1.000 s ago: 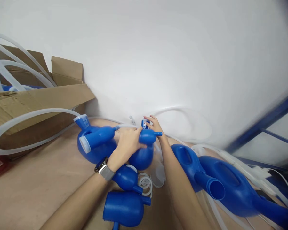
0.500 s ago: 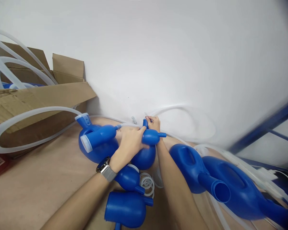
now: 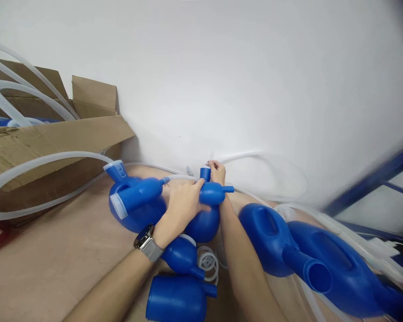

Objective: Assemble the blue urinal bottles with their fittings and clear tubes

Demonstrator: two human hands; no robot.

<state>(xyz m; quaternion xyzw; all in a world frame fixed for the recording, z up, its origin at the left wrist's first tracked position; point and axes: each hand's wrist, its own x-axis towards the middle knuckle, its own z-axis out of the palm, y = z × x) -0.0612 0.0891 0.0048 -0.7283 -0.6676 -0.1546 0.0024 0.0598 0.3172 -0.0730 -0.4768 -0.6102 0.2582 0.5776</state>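
A rounded blue plastic bottle [image 3: 203, 226] stands upright in the middle, a white cap [image 3: 206, 167] at the top of its short neck. My left hand [image 3: 184, 199], with a watch on the wrist, is wrapped round the bottle's upper part. Against its fingers lies a small blue cup [image 3: 211, 193] with a thin spout pointing right. Beyond the neck, the fingertips of my right hand [image 3: 217, 171] pinch the cap's edge; a clear tube [image 3: 238, 156] trails off to the right there. Another capped blue bottle [image 3: 137, 210] stands left, with a blue cup [image 3: 139, 195] against it.
An open cardboard box [image 3: 53, 138] of clear tubes stands at the left by the white wall [image 3: 201, 80]. Two blue bottles [image 3: 267, 237] with handles lie on the right. Two more blue cups [image 3: 176, 298] and a coiled tube [image 3: 208, 261] are nearest me.
My right hand has shifted slightly right and away from the front of the neck, so the neck and white cap show more. My left hand keeps its grip.
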